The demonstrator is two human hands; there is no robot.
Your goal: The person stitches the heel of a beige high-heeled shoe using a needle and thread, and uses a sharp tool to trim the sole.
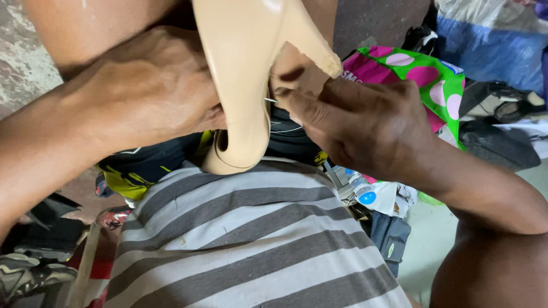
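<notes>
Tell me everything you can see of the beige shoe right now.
The beige shoe is a glossy high-heeled one, smooth like patent leather or plastic. It is held sole toward the camera, toe pointing down against the striped shirt, heel up and to the right, its tip worn rough. The left hand wraps its left side; the right hand pinches at the arch beside the heel, where a thin metal needle or pin pokes out. Its upper is hidden.

Glossy smooth beige shoe
</notes>
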